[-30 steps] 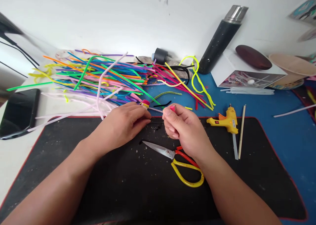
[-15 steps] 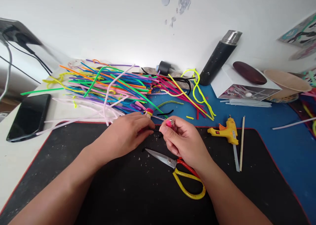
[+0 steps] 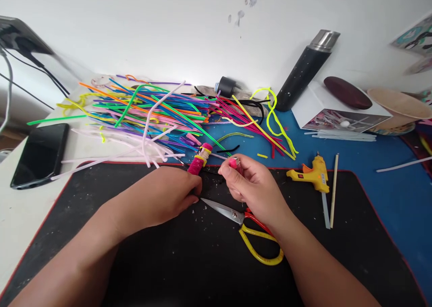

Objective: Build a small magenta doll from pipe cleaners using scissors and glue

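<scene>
My left hand [image 3: 165,194] is low over the black mat, thumb and fingers closed in a pinch beside the tip of the scissors [image 3: 236,215]. Whatever it pinches is too small or hidden to make out. Just beyond its knuckles lies a small pipe-cleaner figure [image 3: 201,157] in magenta, cream and yellow, its lower end hidden behind the hand. My right hand [image 3: 248,179] is wrapped round a pink lighter [image 3: 235,163], with its metal top showing above the fingers. The scissors' red and yellow handles lie partly under my right wrist.
Many coloured pipe cleaners [image 3: 151,104] are heaped at the back left, near a black phone [image 3: 40,154]. To the right lie a yellow glue gun [image 3: 317,174] and a thin stick [image 3: 334,190]. A black flask [image 3: 305,73] stands behind, by a white box [image 3: 340,113].
My left hand has moved down and toward me, leaving the pipe-cleaner figure exposed. Its fingertips now cover a small black bit by the scissors' tip. My right hand keeps the lighter.
</scene>
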### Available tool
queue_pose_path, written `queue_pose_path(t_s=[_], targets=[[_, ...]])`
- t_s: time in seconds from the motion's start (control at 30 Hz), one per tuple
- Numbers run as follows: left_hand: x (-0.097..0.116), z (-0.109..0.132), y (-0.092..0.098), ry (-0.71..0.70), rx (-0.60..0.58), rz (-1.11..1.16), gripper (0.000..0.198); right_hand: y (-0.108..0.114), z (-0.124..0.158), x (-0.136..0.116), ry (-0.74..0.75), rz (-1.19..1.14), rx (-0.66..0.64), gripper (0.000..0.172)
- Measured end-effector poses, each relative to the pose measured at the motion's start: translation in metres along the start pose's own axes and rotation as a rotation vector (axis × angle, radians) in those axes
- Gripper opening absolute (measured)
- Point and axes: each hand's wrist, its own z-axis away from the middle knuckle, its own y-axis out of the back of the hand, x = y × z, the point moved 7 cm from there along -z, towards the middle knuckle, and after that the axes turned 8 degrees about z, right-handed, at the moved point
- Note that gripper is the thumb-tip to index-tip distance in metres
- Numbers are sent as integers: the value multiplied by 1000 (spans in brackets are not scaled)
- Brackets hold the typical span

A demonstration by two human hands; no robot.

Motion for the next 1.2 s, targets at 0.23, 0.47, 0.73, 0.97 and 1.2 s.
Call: queue_pose_path(t_s=[0.23,0.47,0.73,0.97,1.2], targets=[[4,-3,-6,-7,11,-83,10,7,-1,-5,28,-31,77,45],[4,-3,-12,-4,6,-86,14,6,0,-3,15,-35,67,45],[1,-1,-6,-23,48,-40,15,6,-1,-3,35,-9,75,47],[1,-2,27,35,314,656,15,3,2,-1,20,95,70,42],[1,-10,24,-4,331,1070,19,4,2,3,5,125,72,38]])
